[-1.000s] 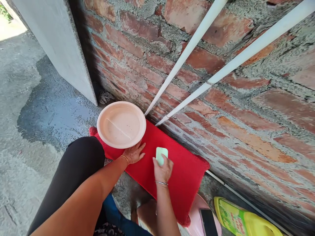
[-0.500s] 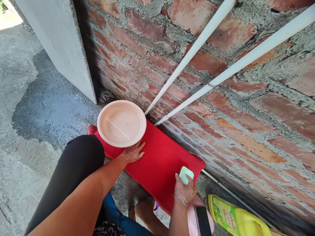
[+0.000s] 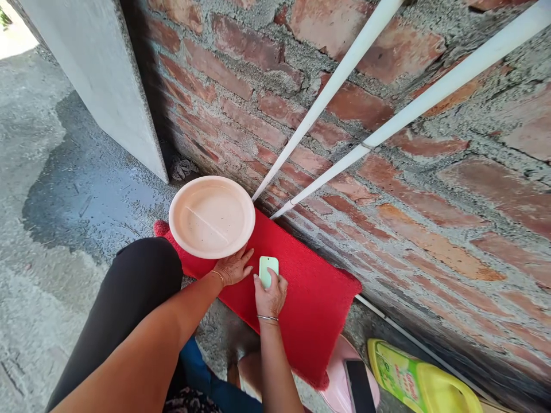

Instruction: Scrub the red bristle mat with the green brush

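Note:
A thick red mat [image 3: 301,310] lies stretched lengthwise beside the brick wall. My left hand [image 3: 232,267] rests flat on it with fingers apart, close against the near rim of the pale pink basin [image 3: 210,248]. That basin stands on the mat's left end, with a little clear-looking liquid or a bare bottom showing; I cannot tell which. In my right hand [image 3: 270,295] is a mint-green scrub brush [image 3: 268,265], gripped from above on the mat's middle, just right of my left hand. Its underside is hidden.
Two white pipes [image 3: 327,103] slant down the brick wall [image 3: 241,86] behind the mat. A yellow-green jug [image 3: 413,373] lies at lower right, beside a pink round object [image 3: 338,390] with a dark phone [image 3: 360,384] on it. A grey slab [image 3: 99,74] stands at left, near wet concrete.
My right hand has moved the brush left along the mat, from its right end to the middle. The mat's right end has shifted slightly. My left hand stays put.

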The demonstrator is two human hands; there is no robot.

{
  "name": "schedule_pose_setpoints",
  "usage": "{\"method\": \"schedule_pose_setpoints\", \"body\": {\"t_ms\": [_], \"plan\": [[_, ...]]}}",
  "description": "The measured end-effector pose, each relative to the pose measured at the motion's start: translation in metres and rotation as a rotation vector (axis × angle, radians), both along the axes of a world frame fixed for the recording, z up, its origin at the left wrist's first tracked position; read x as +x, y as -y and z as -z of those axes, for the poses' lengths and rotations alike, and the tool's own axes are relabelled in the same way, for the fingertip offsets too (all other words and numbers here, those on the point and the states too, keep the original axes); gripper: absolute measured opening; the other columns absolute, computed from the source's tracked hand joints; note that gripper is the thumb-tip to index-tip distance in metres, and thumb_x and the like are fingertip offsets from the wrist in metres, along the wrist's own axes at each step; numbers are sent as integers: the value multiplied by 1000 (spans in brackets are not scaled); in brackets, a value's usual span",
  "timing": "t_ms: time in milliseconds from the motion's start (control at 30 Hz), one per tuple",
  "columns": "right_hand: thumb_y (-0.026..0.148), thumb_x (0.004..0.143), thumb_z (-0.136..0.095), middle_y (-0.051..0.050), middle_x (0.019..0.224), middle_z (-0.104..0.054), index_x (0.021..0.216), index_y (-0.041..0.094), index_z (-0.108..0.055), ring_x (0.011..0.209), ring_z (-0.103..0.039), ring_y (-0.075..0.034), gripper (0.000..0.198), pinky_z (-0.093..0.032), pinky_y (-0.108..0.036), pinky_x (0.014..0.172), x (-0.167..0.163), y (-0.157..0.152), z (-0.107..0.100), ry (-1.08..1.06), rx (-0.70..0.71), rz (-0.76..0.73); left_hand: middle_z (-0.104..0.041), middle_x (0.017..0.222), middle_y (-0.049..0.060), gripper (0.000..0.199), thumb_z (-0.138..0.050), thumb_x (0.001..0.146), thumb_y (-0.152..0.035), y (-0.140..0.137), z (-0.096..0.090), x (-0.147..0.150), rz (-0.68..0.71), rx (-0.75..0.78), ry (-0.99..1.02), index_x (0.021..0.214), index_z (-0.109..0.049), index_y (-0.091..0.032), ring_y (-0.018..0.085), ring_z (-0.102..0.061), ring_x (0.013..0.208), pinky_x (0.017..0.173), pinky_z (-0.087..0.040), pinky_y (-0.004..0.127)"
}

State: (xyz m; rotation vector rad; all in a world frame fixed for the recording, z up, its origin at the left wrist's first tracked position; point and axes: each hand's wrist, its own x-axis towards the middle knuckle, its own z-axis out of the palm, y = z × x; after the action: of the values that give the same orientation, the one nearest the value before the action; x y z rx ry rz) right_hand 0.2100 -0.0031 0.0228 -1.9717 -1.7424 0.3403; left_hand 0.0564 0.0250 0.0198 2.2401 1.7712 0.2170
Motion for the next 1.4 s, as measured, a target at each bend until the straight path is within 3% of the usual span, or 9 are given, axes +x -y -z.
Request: {"method": "schedule_pose_setpoints", "body": {"t_ms": [133, 400, 500, 733, 833, 967, 1200, 1300, 1400], "plan": [[59, 77, -52, -11, 99, -56, 109, 19, -62, 97, -51, -26, 52, -41, -36, 85, 37, 10, 0, 36, -30, 107, -33, 150, 10, 57, -41, 90, -47, 1, 3, 0, -13, -9, -3, 141, -39, -21, 27, -35, 135, 111, -30, 42], [56, 71, -57, -12, 94, -58, 111, 17, -60, 101, -50, -31, 55, -42, -38, 86, 121, 36, -16, 173, -188, 547, -36, 149, 10, 57, -42, 89, -47, 1, 7, 0, -20, -28, 25, 140, -39, -22, 27, -39, 132, 112, -30, 42], [53, 72, -58, -12, 96, -59, 113, 18, -59, 100, -50, -31, 54, -42, -38, 86, 110, 37, -23, 171, -222, 537, -36, 149, 10, 57, -42, 89, -46, 1, 4, 0, -23, -33, 21, 140, -40, -21, 27, -38, 133, 111, -30, 42], [53, 77, -53, -12, 101, -56, 112, 19, -58, 100, -49, -26, 49, -41, -33, 85, 8, 29, -22, -9, -216, 86, -33, 151, 11, 57, -42, 89, -45, -1, -2, -2, -1, -30, 7, 140, -39, -20, 28, -36, 134, 111, -30, 42], [55, 76, -54, -12, 101, -54, 109, 19, -60, 97, -50, -25, 48, -41, -33, 84, -4, 30, -18, 5, -220, 11, -33, 151, 11, 57, -42, 89, -45, -1, -2, -2, 6, -18, 14, 140, -39, -20, 27, -36, 134, 110, -32, 42], [55, 75, -54, -11, 97, -54, 109, 19, -60, 96, -50, -25, 50, -41, -34, 86, 32, 40, -14, 61, -180, 119, -34, 150, 12, 57, -40, 90, -45, -1, -2, -2, 1, -18, 22, 140, -40, -19, 27, -35, 135, 112, -28, 42], [57, 59, -68, -5, 82, -51, 98, 22, -61, 80, -50, -26, 53, -43, -38, 73, 123, 72, -17, 113, -174, 602, -34, 150, 9, 58, -41, 89, -44, -2, -7, -4, 4, -82, 42, 141, -38, -21, 26, -34, 135, 112, -31, 41], [58, 56, -69, -4, 82, -51, 97, 22, -59, 77, -49, -25, 56, -43, -37, 72, 108, 75, -19, 68, -159, 575, -33, 151, 10, 57, -40, 90, -44, -2, -7, -5, 15, -77, 36, 141, -38, -20, 27, -34, 135, 112, -30, 41], [59, 61, -65, -5, 87, -52, 100, 21, -58, 83, -50, -25, 55, -43, -36, 77, 54, 73, -22, -3, -149, 335, -31, 152, 10, 58, -40, 90, -44, -2, -6, -5, 16, -56, 22, 142, -37, -20, 27, -32, 136, 112, -29, 42]]}}
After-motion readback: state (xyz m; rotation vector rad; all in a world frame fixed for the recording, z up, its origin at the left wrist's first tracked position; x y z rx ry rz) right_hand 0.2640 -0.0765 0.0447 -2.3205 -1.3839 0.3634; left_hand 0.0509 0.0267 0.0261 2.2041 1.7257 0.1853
